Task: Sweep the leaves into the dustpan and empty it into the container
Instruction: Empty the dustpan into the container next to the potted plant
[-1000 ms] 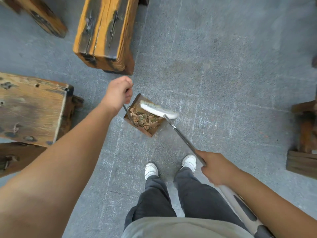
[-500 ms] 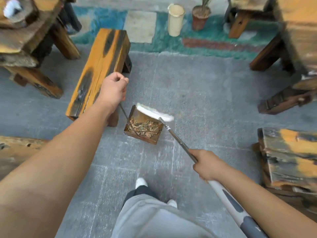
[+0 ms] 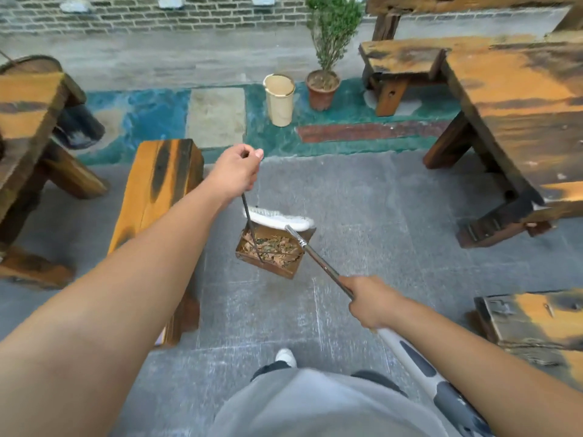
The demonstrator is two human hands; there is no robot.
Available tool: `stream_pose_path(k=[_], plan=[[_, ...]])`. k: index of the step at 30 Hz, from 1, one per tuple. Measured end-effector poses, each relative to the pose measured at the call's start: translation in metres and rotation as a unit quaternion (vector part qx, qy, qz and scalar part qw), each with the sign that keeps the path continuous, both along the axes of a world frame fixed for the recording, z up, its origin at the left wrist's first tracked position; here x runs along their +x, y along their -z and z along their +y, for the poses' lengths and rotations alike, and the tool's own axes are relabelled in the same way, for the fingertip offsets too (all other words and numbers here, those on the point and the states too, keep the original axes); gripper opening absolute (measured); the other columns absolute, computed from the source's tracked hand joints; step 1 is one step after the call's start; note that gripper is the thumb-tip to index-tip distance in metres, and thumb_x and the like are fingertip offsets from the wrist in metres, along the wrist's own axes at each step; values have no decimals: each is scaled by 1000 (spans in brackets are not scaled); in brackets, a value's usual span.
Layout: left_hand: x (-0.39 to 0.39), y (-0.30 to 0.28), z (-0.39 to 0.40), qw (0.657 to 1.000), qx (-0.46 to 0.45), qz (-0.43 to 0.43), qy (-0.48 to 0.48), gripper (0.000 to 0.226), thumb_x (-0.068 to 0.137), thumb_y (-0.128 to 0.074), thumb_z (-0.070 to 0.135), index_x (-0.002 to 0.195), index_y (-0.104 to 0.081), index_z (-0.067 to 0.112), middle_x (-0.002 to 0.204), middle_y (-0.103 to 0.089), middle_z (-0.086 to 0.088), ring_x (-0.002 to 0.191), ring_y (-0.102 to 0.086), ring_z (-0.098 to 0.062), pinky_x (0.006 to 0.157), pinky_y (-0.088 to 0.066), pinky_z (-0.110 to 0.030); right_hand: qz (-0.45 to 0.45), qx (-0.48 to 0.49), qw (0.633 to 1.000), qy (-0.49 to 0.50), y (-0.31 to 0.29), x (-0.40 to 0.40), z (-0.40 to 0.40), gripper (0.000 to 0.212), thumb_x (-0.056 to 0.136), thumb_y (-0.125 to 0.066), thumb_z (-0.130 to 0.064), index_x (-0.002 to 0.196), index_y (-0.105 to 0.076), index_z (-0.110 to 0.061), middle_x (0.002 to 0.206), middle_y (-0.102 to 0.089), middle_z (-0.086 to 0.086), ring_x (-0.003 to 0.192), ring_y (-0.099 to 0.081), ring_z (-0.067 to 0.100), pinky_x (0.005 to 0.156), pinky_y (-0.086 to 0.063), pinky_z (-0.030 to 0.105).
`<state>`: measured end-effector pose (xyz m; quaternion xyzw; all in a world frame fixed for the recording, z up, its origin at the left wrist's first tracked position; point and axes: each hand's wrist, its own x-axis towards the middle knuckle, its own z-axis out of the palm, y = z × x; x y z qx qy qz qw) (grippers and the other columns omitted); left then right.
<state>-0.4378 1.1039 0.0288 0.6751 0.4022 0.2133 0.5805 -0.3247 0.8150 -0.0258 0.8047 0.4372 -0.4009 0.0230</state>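
Your left hand (image 3: 235, 171) pinches the dustpan (image 3: 271, 252) handle, right hand (image 3: 370, 301) grips the broom (image 3: 280, 219); tilt en route (container (image 3: 280, 99) well apart) spills leaves (image 3: 271, 244).

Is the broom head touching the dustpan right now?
Touching. In the head view the white broom head lies across the far edge of the dustpan, bristles against the rim with no gap showing, above the leaves.

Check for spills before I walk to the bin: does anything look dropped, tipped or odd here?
Nothing stands out. The dry leaves all lie inside the brown box-shaped dustpan, held by the left hand. The white brush head rests against its rim, on the broom in the right hand. No leaves show on the grey paving.
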Motion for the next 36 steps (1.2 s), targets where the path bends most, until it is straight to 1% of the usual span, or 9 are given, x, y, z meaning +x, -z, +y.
stream_pose_path(k=[4, 9, 11, 14, 18, 21, 24, 32, 36], plan=[[62, -11, 64, 997, -2, 35, 69, 24, 104, -44, 24, 81, -41, 18, 66, -37, 0, 55, -32, -14, 53, -29, -30, -2, 6, 1000, -13, -6, 45, 78, 52, 81, -39, -1, 127, -54, -20, 86, -56, 5, 67, -54, 23, 52, -43, 28], [147, -15, 148, 985, 52, 107, 125, 22, 103, -45, 30, 84, -45, 18, 69, -45, -1, 52, -39, -12, 48, -35, -23, -8, 1, 1000, -11, 8, 123, 166, 32, 77, -41, -1, 100, -54, -18, 82, -55, 5, 72, -55, 27, 50, -38, 26], [180, -16, 185, 982, 63, 129, 119, 23, 102, -48, 32, 84, -46, 18, 72, -48, -2, 50, -41, -13, 53, -41, -26, -13, -4, 1000, -19, 15, 157, 203, 35, 76, -41, 0, 103, -54, -18, 81, -53, 5, 69, -54, 26, 46, -36, 25], [228, -22, 245, 988, -11, 123, 96, 22, 98, -54, 34, 84, -48, 18, 69, -45, 0, 48, -37, -12, 65, -41, -35, -13, -6, 999, -31, 17, 215, 261, 46, 77, -41, -2, 118, -54, -19, 71, -44, -1, 59, -47, 18, 43, -31, 24], [282, -33, 312, 989, -110, 100, 25, 27, 98, -54, 33, 79, -41, 20, 63, -38, 1, 44, -31, -10, 54, -33, -28, -5, -13, 999, -42, 3, 281, 320, 45, 78, -41, -5, 118, -53, -20, 77, -47, 1, 63, -50, 19, 48, -37, 24], [317, -40, 364, 993, -69, 92, -26, 27, 100, -53, 24, 78, -40, 19, 62, -34, -1, 50, -31, -14, 51, -33, -28, 1, -15, 999, -40, -7, 324, 361, 48, 78, -40, -5, 121, -54, -20, 89, -54, 6, 75, -57, 27, 57, -44, 28], [356, -43, 425, 995, -31, 76, -47, 33, 100, -54, 17, 72, -35, 20, 62, -36, -3, 50, -35, -17, 49, -38, -26, 11, -22, 999, -35, -8, 363, 411, 54, 77, -37, -3, 124, -53, -23, 84, -54, 5, 65, -55, 22, 49, -44, 26], [444, -59, 629, 999, 8, 50, -2, 37, 97, -57, 11, 69, -34, 20, 58, -35, -2, 45, -32, -14, 42, -29, -23, 5, -20, 1000, -7, 1, 439, 587, 42, 80, -39, -2, 115, -56, -19, 92, -62, 13, 71, -63, 31, 54, -51, 35], [486, -75, 711, 995, 50, 74, 39, 33, 97, -57, 16, 70, -38, 20, 58, -36, -2, 45, -31, -14, 43, -28, -23, 46, 15, 998, 40, -10, 471, 671, 36, 83, -43, -1, 111, -55, -20, 89, -63, 13, 49, -61, 20, 47, -50, 26]])
